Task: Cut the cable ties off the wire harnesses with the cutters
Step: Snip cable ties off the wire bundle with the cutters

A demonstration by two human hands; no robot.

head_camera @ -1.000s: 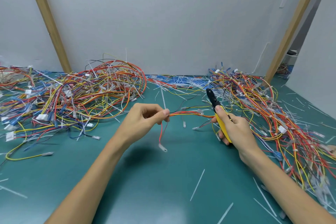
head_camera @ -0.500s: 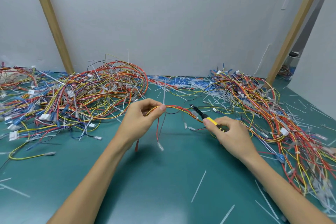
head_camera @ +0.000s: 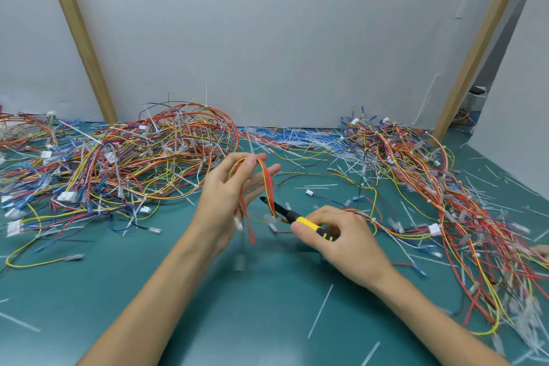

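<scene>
While over left fingers (head_camera: pixel 252 161), harness (head_camera: pixel 267 184) by cutters (head_camera: pixel 309 221).

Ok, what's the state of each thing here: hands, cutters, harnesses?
Left hand: fingers straight, harness looped over them.
Right hand: grips the cutters.
Cutters: tip by the harness wires.
Harness: off the mat, hanging from the left hand.
Other harnesses: piled on the mat.
Cut ties: loose on the mat.

Left hand (head_camera: pixel 225 196) draped with wire harness (head_camera: pixel 268 184), right hand (head_camera: pixel 350 244) gripping cutters (head_camera: pixel 306 221)
</scene>
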